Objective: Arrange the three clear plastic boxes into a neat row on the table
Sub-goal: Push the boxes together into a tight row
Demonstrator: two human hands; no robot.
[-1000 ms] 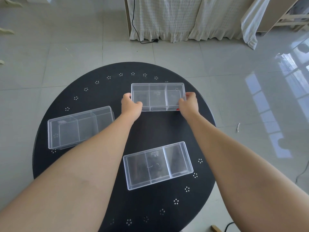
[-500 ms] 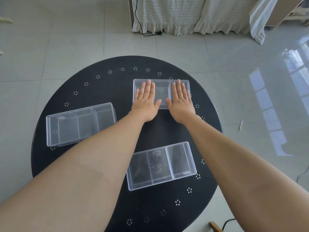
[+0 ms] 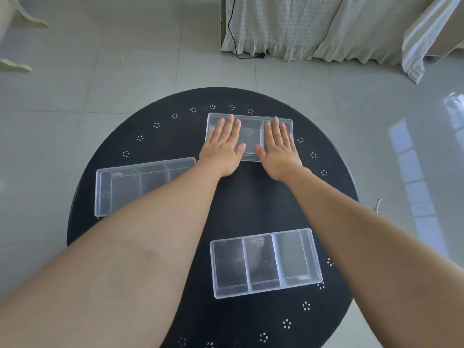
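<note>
Both hands went from gripping the far box's (image 3: pixel 249 136) ends to lying flat, fingers extended, on top: left hand (image 3: pixel 222 146), right hand (image 3: pixel 277 148). Likely pressing it square on the tabletop (image 3: pixel 251 202); other two boxes unaligned.

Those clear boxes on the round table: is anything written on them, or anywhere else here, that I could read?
No text here can be read.
Far box, under both flat hands: a faint moulded mark in its middle compartment, too blurred to read.
Near box: a small embossed mark at the top of its middle compartment, too small to read.
Left box: no mark visible.
Table: only white dot patterns.
</note>
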